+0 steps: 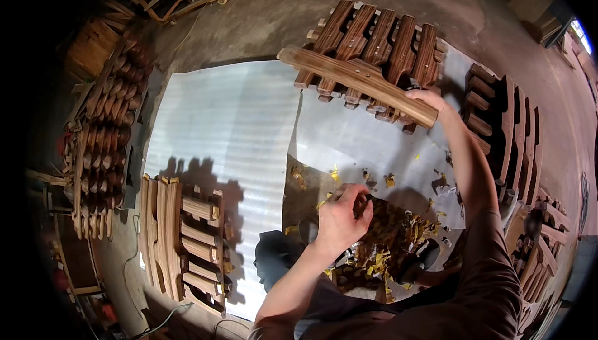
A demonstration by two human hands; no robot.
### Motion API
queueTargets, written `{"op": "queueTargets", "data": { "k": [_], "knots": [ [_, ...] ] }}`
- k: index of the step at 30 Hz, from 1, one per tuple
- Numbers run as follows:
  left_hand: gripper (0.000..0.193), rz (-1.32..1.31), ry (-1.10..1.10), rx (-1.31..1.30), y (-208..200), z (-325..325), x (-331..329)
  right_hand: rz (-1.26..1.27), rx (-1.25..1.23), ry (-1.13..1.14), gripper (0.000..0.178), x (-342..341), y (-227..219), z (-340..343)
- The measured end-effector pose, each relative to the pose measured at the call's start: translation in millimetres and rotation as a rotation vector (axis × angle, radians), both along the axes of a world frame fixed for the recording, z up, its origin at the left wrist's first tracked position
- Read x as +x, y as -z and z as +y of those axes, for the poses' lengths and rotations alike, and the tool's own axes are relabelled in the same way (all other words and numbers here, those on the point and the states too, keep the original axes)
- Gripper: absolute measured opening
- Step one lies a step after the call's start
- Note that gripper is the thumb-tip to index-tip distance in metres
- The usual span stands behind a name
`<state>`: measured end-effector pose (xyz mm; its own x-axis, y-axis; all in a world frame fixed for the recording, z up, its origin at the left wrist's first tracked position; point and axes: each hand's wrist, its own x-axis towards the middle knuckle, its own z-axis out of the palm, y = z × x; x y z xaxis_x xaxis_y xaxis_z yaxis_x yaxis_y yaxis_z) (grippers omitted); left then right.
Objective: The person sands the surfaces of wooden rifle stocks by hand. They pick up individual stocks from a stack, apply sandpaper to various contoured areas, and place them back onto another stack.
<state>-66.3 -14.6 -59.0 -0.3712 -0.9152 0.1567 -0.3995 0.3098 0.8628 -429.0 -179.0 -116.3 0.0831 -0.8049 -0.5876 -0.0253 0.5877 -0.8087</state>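
Curved brown wooden rail (358, 85), long and slightly bowed, is held up in the far middle of the scene, slanting from far left down to the right. The right hand (428, 104) is wrapped closed around its right end, fingers curled over the wood. Behind it lies a row of dark slatted wooden pieces (374, 47) on the pale plastic sheet (230, 134) that covers the floor. The left hand (342, 218) is nearer, clenched around a small dark object I cannot identify, just above a heap of yellow and brown scraps (392, 240). Stacked curved wooden parts (184, 240) sit near left, more brown frames (504, 134) to the right.

To handle the rail well, I judge it best to keep the grip firm near the end and steady the free far end, since the long piece could swing into the slatted row behind it.
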Motion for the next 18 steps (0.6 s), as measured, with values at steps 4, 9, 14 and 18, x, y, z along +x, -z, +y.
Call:
{"op": "queueTargets", "data": {
  "k": [4, 9, 14, 18],
  "knots": [
    [0.022, -0.076, 0.029, -0.043, -3, 0, -1, 0.820, -0.216, 0.055, 0.061, -28, 9, -10],
    [0.024, -0.126, 0.051, -0.145, 2, 0, 0, 0.999, -0.266, -0.085, 0.060, -43, -9, -10],
    [0.023, -0.159, 0.069, -0.141, 3, 4, 3, 1.469, -0.497, -0.334, 0.063, 12, -17, 10],
    [0.024, -0.226, 0.112, -0.138, -2, 7, -3, 1.516, -0.432, -0.386, 0.070, 0, -9, 5]
  ]
}}
